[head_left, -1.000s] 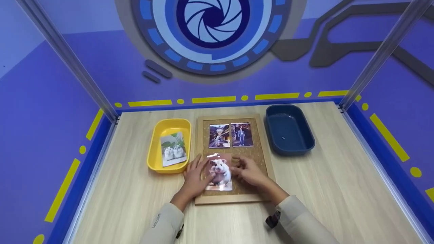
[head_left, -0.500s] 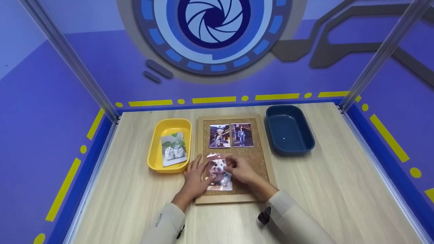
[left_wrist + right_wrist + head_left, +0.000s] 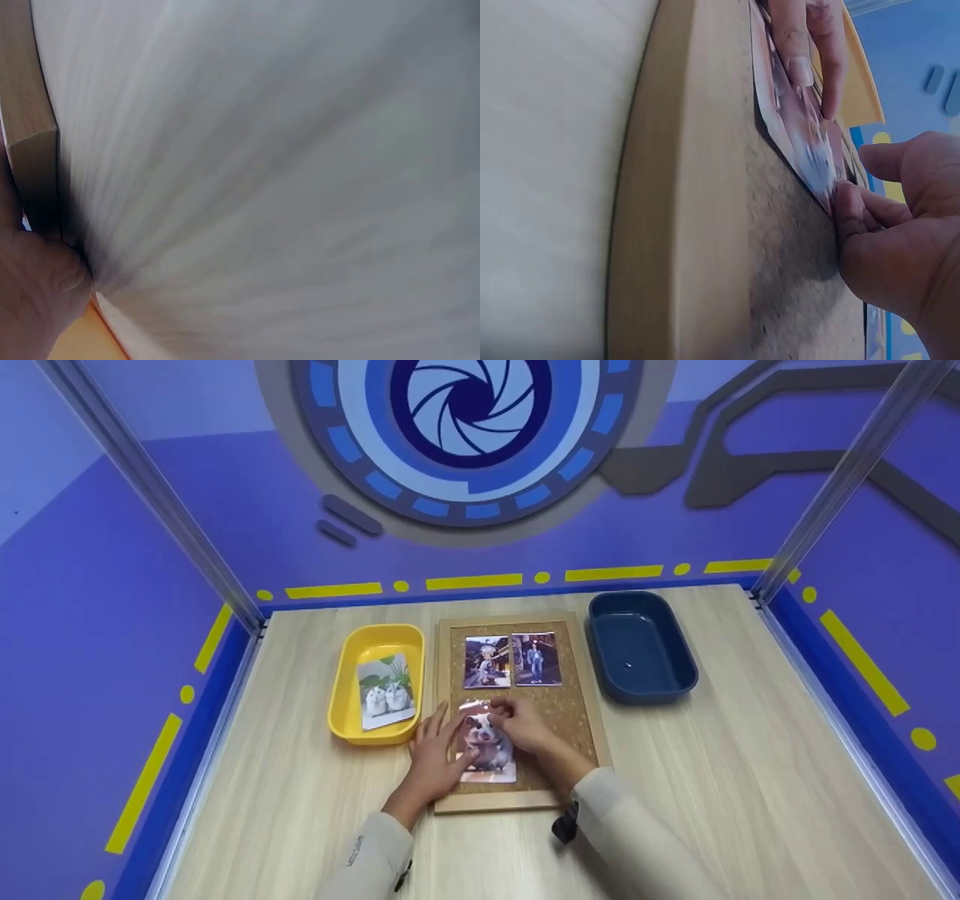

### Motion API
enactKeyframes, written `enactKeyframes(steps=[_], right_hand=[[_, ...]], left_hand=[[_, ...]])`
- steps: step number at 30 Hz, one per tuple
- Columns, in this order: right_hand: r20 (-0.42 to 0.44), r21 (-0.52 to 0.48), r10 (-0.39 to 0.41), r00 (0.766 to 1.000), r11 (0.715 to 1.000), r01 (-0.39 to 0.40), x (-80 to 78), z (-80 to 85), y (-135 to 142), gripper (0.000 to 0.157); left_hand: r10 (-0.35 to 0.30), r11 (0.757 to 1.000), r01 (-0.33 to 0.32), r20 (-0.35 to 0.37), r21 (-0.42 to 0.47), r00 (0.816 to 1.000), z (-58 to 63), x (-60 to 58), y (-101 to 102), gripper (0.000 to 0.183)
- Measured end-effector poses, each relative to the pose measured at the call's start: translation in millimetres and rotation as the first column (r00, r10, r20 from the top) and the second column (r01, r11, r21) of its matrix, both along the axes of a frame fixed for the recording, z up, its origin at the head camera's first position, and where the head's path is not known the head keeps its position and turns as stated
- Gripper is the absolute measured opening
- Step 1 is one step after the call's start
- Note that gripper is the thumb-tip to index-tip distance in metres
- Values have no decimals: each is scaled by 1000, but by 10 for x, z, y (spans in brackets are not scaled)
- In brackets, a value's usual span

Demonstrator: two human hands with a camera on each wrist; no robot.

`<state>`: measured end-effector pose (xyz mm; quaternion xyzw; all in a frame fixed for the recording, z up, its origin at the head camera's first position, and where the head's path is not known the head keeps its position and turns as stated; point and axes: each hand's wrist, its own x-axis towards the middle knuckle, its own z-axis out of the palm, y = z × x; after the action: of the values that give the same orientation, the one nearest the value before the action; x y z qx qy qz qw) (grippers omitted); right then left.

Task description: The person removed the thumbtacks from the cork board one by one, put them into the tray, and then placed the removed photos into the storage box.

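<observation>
A hamster photo (image 3: 487,757) lies on the wood-framed corkboard (image 3: 555,735). My left hand (image 3: 436,751) rests at its left side, with the fingers extended and the thumb on the picture. Over the photo's upper right part is my right hand (image 3: 525,725), with its fingers bent. In the right wrist view the right hand (image 3: 907,217) touches near the photo's edge (image 3: 814,169); whether its fingertips pinch something small is hidden. Two smaller photos, one on the left (image 3: 487,664) and one on the right (image 3: 536,660), hang side by side on the board's upper half.
To the left stands a yellow tray (image 3: 339,712) with a photo of two hamsters (image 3: 386,697) in it. At the right is a dark blue tray (image 3: 686,679) with a tiny shiny spot inside. Blue printed walls surround the wooden table (image 3: 300,802).
My right hand has moved left and slightly up, from beside the hamster photo to over its upper right part. My left hand has stayed in place.
</observation>
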<state>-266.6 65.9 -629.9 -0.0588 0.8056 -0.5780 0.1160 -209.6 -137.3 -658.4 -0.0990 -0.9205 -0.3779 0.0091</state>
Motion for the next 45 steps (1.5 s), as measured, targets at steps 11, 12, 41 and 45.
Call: enactKeyframes(steps=[11, 12, 41, 45], right_hand=[[-111, 1, -31, 993, 1000, 31, -48, -33, -173, 29], [-116, 12, -33, 993, 999, 34, -48, -33, -179, 30], [-148, 140, 7, 989, 990, 14, -95, -5, -169, 25], [-129, 155, 21, 991, 988, -1, -103, 12, -157, 24]], left_hand=[[11, 1000, -11, 4, -6, 1000, -17, 23, 29, 74], [12, 1000, -12, 2, -9, 1000, -17, 21, 29, 74], [17, 1000, -17, -18, -17, 1000, -41, -9, -3, 74], [13, 1000, -13, -24, -11, 1000, -45, 6, 1, 74]])
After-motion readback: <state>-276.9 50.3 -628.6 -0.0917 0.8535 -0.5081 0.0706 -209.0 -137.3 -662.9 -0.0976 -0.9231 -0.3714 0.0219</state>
